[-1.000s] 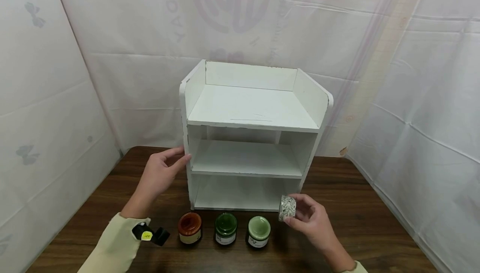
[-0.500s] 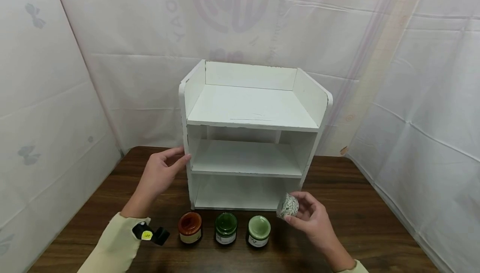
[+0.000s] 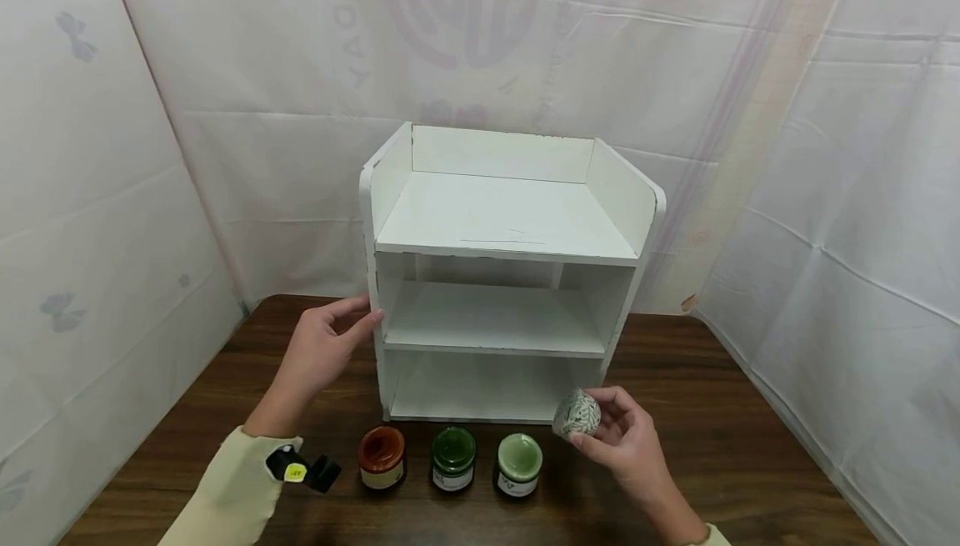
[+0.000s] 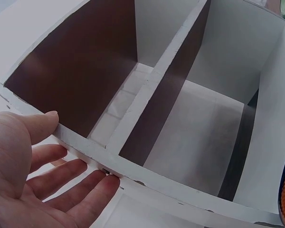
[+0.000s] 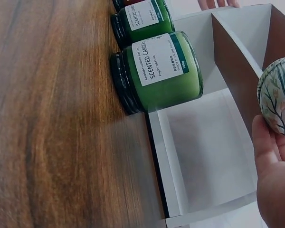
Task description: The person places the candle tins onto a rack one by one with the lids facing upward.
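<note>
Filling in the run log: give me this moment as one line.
left hand: open, touching white shelf unit side | right hand: holding leaf-patterned tin by bottom shelf | three candle jars: on table

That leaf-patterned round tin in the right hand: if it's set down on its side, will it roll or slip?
The tin looks round with a domed patterned face, so on its side it would probably roll. The right hand holds it only at the fingertips; its smooth-looking surface could slip. It seems small and likely light, though weight cannot be judged.

three candle jars [image 3: 452, 458] lined up at lower centre before the white shelf unit [image 3: 504, 271], its three tiers open-fronted, bare table [image 3: 750, 413] at right
</note>
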A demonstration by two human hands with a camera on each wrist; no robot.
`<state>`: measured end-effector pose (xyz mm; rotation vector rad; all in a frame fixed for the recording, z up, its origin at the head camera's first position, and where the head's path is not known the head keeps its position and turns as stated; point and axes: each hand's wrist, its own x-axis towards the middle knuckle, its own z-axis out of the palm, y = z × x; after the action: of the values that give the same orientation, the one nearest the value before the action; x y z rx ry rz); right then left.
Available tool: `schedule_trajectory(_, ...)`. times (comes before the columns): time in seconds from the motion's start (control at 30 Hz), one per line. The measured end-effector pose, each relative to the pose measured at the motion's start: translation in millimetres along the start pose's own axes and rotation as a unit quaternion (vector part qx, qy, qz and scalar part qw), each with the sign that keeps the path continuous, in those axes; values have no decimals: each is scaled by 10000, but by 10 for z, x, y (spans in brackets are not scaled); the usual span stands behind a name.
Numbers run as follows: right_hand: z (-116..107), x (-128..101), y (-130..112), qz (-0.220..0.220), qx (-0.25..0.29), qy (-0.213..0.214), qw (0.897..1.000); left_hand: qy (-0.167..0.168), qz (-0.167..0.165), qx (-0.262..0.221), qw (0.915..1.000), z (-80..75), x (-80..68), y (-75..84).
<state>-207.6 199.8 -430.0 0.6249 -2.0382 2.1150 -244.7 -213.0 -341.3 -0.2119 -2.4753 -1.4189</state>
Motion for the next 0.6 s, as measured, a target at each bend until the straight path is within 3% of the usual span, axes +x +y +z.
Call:
schedule_trajectory(0.27, 24, -4, -21, 77, -155, 188, 9997, 4, 3, -7, 10000, 8, 2, -10)
schedule_trajectory(0.6, 44, 16, -23, -10, -96, 76, 9999, 44, 0, -40, 10000, 6, 7, -33)
